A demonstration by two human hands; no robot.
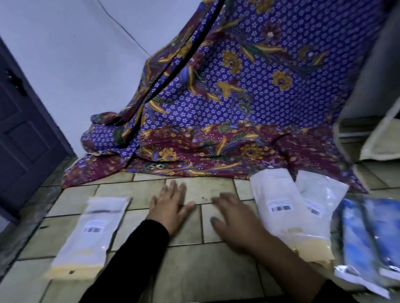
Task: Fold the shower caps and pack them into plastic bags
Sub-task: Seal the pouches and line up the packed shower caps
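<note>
Down on the tile floor [198,269], left hand [171,206] and right hand [235,220] are spread wide open, side by side, holding nothing. One white bag [88,234] lies left of them, two more white bags [275,207] just right, and blue packets [374,236] past those.

Right hand [237,220] and blue packets [374,236] are blurred
</note>
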